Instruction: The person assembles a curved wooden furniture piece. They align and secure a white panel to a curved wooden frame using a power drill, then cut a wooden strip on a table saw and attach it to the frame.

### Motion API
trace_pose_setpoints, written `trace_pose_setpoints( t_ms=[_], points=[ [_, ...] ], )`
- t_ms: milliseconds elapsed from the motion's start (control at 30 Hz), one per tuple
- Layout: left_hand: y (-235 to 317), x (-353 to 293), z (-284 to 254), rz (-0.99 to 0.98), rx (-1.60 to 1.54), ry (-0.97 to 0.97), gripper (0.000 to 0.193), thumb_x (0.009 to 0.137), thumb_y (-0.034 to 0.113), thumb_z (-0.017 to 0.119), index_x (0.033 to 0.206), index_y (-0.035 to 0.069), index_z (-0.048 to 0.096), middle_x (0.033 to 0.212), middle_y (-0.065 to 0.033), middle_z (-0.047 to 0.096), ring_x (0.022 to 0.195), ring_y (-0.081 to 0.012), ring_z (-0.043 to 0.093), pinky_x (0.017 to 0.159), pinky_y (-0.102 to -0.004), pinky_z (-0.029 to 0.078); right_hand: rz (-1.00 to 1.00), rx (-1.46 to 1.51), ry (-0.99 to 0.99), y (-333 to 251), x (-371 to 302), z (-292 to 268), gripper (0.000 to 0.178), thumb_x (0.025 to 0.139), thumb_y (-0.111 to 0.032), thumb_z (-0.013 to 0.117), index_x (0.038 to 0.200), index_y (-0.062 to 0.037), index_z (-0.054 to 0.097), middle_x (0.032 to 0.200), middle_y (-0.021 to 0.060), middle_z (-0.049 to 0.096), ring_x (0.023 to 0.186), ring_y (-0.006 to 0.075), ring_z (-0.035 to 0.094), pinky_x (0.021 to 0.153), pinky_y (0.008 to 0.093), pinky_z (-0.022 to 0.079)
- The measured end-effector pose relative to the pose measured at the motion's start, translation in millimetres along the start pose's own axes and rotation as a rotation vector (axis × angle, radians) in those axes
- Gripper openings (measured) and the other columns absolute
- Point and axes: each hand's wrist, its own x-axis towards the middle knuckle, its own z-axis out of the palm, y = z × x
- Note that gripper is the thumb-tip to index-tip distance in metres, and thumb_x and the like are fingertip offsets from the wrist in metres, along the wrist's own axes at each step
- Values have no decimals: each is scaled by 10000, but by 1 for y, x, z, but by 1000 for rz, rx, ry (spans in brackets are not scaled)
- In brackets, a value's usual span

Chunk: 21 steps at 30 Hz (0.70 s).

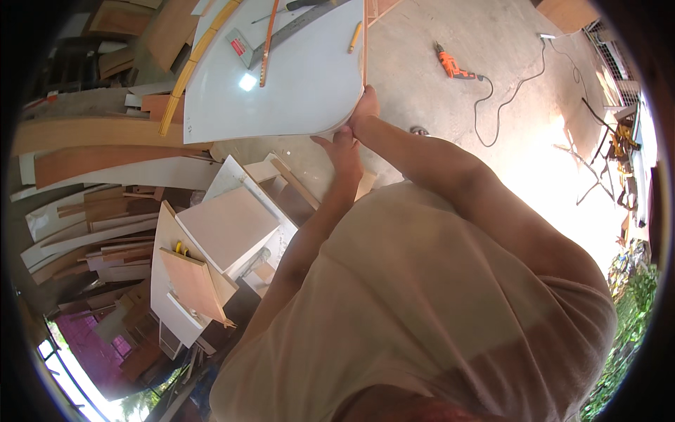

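Note:
A white board [281, 105] with a rounded near right corner spreads out ahead of me. At that corner my right hand [365, 109] is closed on the board's edge, its fingertips partly hidden. Just below and to the left, my left hand [342, 149] presses against the same edge, one digit stretching left beneath it; its other fingers are partly hidden. A thin brown strip [365, 42] runs along the board's right side to my right hand. On top lie a metal square [295, 28], a narrow orange-brown strip [268, 46] and a yellow pencil-like stick [355, 37].
Yellow slats [184, 77] lie along the board's left edge. An orange power drill [453, 65] rests on the concrete floor at the right, its black cord [505, 105] trailing away. Wood offcuts [105, 165] and panels [228, 225] are piled at my left.

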Motion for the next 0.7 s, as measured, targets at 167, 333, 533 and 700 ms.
trace_pose_setpoints(
  t_ms=[167,333,533,700],
  points=[
    [-12,2,26,182,-194,108,898,966,425,593,1539,166,-48,1496,-141,340,1332,-289,417,1089,-438,376,78,-65,-33,-6,1,1,535,926,-428,371,1191,-31,612,1165,169,642,1032,298,620,880,426,480],
    [-29,11,49,382,-299,191,734,980,514,516,1494,120,170,1421,-81,422,1244,-231,497,931,-357,472,102,-282,-83,-13,-3,0,498,943,-395,351,1200,-38,584,1123,158,645,1041,285,614,884,412,480],
    [-31,14,85,251,-355,556,503,1024,440,424,1433,177,293,1351,-39,440,1243,-226,477,916,-387,446,195,-717,-264,-41,18,-29,485,959,-417,374,1191,-33,557,1079,169,648,1001,296,628,856,407,487],
    [-34,12,85,260,-505,531,402,1018,295,390,1407,221,316,1375,-21,433,1155,-213,549,909,-372,459,-1076,-1329,-829,-94,62,-94,523,866,-449,624,1239,-91,543,1212,172,583,1213,301,510,969,512,403]
  ],
)
